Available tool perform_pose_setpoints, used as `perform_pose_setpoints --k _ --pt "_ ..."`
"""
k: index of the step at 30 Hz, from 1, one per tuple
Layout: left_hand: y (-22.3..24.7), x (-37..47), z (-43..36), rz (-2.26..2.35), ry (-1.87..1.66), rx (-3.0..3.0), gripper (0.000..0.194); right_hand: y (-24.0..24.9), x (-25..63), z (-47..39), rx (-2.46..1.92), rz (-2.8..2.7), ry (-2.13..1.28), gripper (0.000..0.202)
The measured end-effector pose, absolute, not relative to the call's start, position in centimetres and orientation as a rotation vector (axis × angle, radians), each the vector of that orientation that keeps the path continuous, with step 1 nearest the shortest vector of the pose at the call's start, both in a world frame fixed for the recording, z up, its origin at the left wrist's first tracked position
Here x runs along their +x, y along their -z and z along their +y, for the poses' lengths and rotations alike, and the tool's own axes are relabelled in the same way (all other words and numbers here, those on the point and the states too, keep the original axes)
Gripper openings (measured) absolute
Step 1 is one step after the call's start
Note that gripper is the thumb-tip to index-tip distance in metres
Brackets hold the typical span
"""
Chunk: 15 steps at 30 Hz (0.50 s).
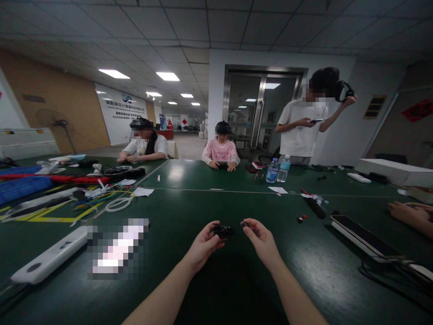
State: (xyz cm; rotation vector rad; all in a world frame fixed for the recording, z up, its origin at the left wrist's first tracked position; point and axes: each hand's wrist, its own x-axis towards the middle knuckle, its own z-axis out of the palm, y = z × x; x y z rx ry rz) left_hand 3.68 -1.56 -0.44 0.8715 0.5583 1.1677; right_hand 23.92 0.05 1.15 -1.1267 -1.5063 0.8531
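Note:
My left hand (pixel 206 243) is closed on a small black device (pixel 223 231), whose dark body sticks out from the fingertips toward the right. Its exact kind does not show. Just across a narrow gap, my right hand (pixel 259 237) pinches a tiny dark piece (pixel 244 224) between thumb and forefinger. That piece is too small to name. Both hands are raised over the dark green table (pixel 230 205), and the two held things are apart.
A white power strip (pixel 50 257) and a blurred-out bright patch lie left, near cables (pixel 118 204) and blue trays (pixel 25 189). Right are a phone (pixel 365 237) and another person's hand (pixel 411 214). Two water bottles (pixel 278 170) stand farther back. Several people are around the table.

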Motion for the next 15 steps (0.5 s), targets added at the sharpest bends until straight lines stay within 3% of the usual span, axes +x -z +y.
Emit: perform_pose_setpoints --k 15 --pt "0.4 3.7 -1.6 0.555 -1.153 0.855 0.045 -2.3 25.3 -0.1 -1.07 -1.274 -0.888 0.038"
